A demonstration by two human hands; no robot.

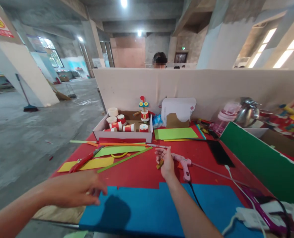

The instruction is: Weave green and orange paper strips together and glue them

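One cup figure [144,114] stands assembled at the frame's centre, coil arm fitted; the other paper cups [128,128] in the cardboard tray [123,136] appear only red-banded or plain, so work is judged partial; flat, matt paper strips [121,150] lie loose at centre left. Left hand [83,189], lower left, is bent-fingered and blurred above smooth blue sheets [142,205]; grip cannot be told; right hand [165,162], centre, is half curled by the smooth pink glue gun [185,165], a mustard piece [160,164] at its palm; hold cannot be confirmed.
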